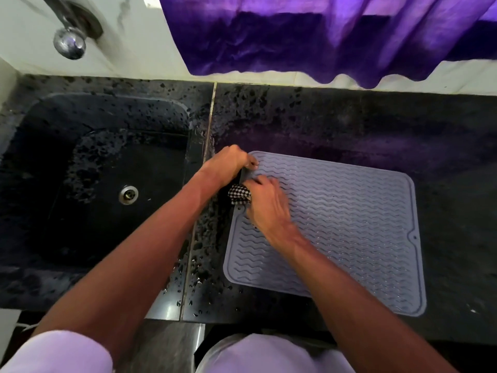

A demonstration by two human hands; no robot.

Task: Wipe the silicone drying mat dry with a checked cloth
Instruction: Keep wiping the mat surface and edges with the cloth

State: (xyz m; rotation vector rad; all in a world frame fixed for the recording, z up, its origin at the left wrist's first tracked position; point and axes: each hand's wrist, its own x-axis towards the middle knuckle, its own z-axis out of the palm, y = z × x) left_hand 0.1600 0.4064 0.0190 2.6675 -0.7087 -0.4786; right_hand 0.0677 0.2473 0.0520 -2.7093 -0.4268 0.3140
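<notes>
- Silicone drying mat: grey-blue w/ wavy ridges, lies flat on the dark surface just R of the sink, turned slightly askew.
- Mat's L edge runs close to the seam in the surface. Its near-R corner sits almost at the surface's front edge.
- Left grip: fingers curled, clamped on the mat's far-L corner, right at the rim.
- Right grip: closed round the checked cloth, black & white and bunched up. It's pressed at the mat's L edge, just below the left grip. Fingertips are blurred.
- The cloth pokes out past the mat's edge on the sink side, next to a small hole tab. A 2nd tab sits on the R edge.
- Water drops speckle the narrow strip btwn sink & mat, down to the front edge.
- Open room: most of the mat to the R of the hands is uncovered. There is a bare band of surface behind the mat and a narrower one to its R.
- Behind: tap over the sink. Purple curtain hangs down to the surface's back edge, well apart from the mat.
</notes>
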